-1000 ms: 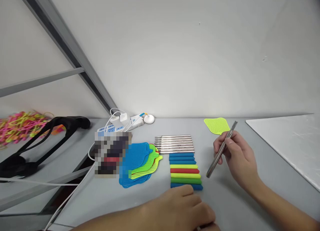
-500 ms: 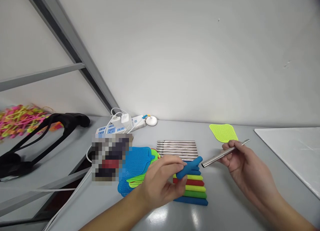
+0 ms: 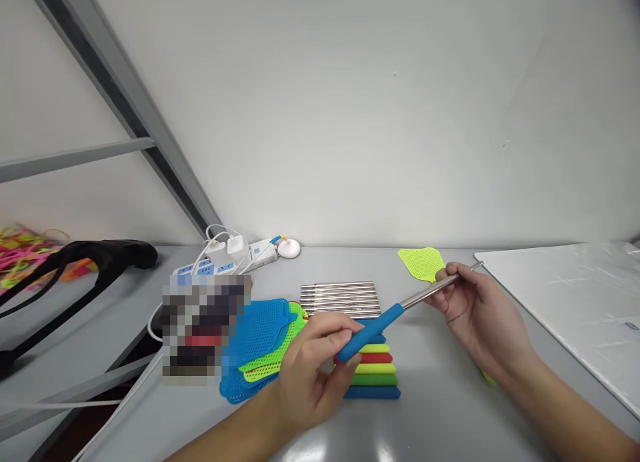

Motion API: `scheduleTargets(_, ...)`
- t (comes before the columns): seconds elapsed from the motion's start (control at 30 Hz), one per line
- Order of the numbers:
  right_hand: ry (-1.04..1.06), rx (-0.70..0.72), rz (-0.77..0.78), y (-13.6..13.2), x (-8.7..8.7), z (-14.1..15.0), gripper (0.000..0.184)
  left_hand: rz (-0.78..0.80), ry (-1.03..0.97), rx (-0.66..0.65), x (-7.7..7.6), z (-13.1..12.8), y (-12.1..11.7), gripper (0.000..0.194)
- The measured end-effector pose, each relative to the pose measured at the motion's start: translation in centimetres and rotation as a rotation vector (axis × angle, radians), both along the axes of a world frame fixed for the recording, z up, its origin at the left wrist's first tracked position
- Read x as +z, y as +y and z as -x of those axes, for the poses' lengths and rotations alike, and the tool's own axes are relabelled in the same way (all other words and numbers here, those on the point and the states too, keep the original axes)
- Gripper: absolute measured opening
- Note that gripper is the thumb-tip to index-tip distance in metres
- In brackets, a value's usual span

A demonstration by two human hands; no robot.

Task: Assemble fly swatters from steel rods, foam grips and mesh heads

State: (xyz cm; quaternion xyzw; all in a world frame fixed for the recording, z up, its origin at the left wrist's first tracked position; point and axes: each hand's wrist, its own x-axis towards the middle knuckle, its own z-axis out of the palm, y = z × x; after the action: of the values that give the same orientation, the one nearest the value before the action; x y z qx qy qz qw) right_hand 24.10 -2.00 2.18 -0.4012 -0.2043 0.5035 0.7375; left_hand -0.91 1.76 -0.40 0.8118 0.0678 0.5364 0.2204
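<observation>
My left hand (image 3: 320, 372) is closed on a blue foam handle sleeve (image 3: 371, 333), fingers and thumb pinching its lower end. My right hand (image 3: 483, 309) grips a steel telescopic rod (image 3: 425, 293), whose near end meets the sleeve's upper end; how deep it sits inside is hidden. Below the sleeve lies a row of blue, yellow, red and green foam sleeves (image 3: 375, 379). Behind them several steel rods (image 3: 343, 297) lie side by side. Left of my left hand is a pile of blue and green perforated swatter heads (image 3: 260, 329). A yellow-green swatter head (image 3: 421, 263) lies near my right hand.
A white power strip (image 3: 260, 254) with plugs and cables stands by the wall, beside a round white device (image 3: 289, 249). A pixelated patch covers something at left. A black strapped object (image 3: 110, 262) and colourful cords are farther left. White sheeting (image 3: 560, 289) lies at right.
The rod and the blue sleeve have come together; a gap separated them before. They now form one line. The whole view has shifted slightly.
</observation>
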Motion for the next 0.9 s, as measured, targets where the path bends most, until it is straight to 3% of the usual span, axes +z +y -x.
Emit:
scheduleTargets(0.23, -0.016, 0.059, -0.025, -0.2, 0.5, 0.3, 0.016, 0.007, 0.117, -0.01, -0.2, -0.2, 0.2, 0.042)
scheduleTargets(0.43, -0.189, 0.233, -0.049, -1.5, -0.5, 2.1, 0.018, 0.112, 0.566, 0.124, -0.5, -0.5, 0.0, 0.008)
scheduleTargets(0.53, -0.387, 0.308, -0.046, -2.4, -1.1, 2.3, 0.019, 0.154, 0.669, 0.177, -0.7, -0.6, -0.3, 0.011)
scheduleTargets(0.7, -0.677, 0.436, -0.006, -3.2, -1.3, 1.9, 0.02, 0.222, 0.48, 0.104, -1.1, -0.6, -0.8, 0.015)
scheduleTargets(0.9, -0.489, 0.61, 0.037, -3.5, -2.0, 2.6, 0.029, 0.304, 0.094, -0.027, -0.9, -0.4, -0.8, 0.026)
